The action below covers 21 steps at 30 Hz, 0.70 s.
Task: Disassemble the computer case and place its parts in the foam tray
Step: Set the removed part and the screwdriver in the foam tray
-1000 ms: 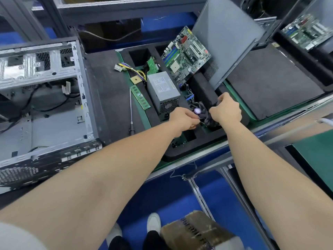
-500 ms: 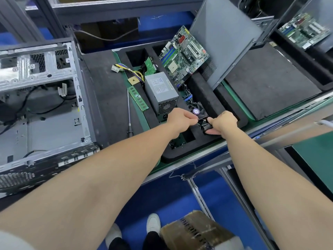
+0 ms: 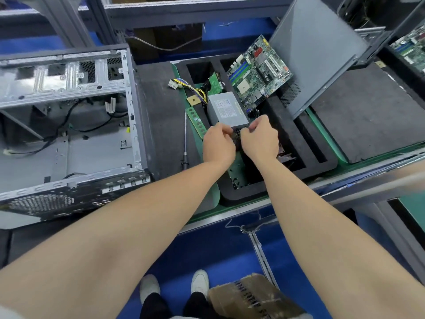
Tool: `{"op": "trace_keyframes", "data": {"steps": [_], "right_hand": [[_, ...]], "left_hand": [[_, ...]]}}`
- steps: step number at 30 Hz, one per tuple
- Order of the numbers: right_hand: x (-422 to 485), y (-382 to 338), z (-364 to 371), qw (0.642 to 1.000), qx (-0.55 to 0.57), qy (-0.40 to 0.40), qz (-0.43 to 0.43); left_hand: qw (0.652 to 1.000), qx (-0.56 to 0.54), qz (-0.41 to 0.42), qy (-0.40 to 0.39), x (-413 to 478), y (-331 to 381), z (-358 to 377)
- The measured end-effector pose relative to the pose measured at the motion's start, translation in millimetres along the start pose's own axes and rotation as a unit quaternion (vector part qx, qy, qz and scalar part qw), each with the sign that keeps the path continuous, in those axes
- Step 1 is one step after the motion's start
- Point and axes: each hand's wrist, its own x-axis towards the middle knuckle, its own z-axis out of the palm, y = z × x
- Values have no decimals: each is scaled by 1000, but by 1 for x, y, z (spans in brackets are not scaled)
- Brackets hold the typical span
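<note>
Seeing my left hand and right hand curled at the near end of the power supply in the foam tray, grip unclear, I fear lifting would snag its wires.

Left hand and right hand bare, forearms bare along their length, pale sleeve edge at left upper arm, black trousers, pair of white shoes with rounded toes
</note>
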Motion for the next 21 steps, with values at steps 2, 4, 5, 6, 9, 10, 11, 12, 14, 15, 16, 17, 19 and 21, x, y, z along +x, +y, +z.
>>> {"op": "trace_keyframes", "data": {"steps": [2,4,5,6,9,10,11,12,14,15,16,17,19,21], "right_hand": [[-6,-24,14,999,12,-35,-35],[-13,-40,30,994,35,-89,-50],[-17,-45,39,991,42,-116,-56],[-22,-49,47,987,43,-140,-61],[-38,-52,71,979,40,-190,-59],[-43,-51,77,977,41,-202,-53],[-48,-49,83,975,43,-213,-43],[-52,-47,87,974,46,-221,-30],[-60,-43,93,971,70,-230,5],[-62,-43,94,969,84,-231,19],[-65,-43,94,967,97,-234,31],[-67,-43,95,964,109,-239,40],[-70,-44,93,957,130,-253,57],[-72,-45,91,949,159,-265,70]], "left_hand": [[996,57,-5,66,2,-9,-21],[985,123,-33,116,2,-16,-41],[981,137,-55,128,1,-20,-49],[978,140,-81,129,-1,-23,-56],[974,136,-155,90,-7,-34,-70],[973,139,-172,72,-10,-38,-74],[970,147,-184,54,-12,-42,-77],[968,156,-191,37,-15,-45,-79],[968,168,-186,11,-18,-50,-81],[969,171,-181,2,-18,-51,-82],[968,177,-179,-6,-18,-50,-83],[966,186,-178,-16,-19,-49,-84],[962,202,-180,-34,-20,-46,-88],[964,193,-177,-46,-24,-43,-91]]}}
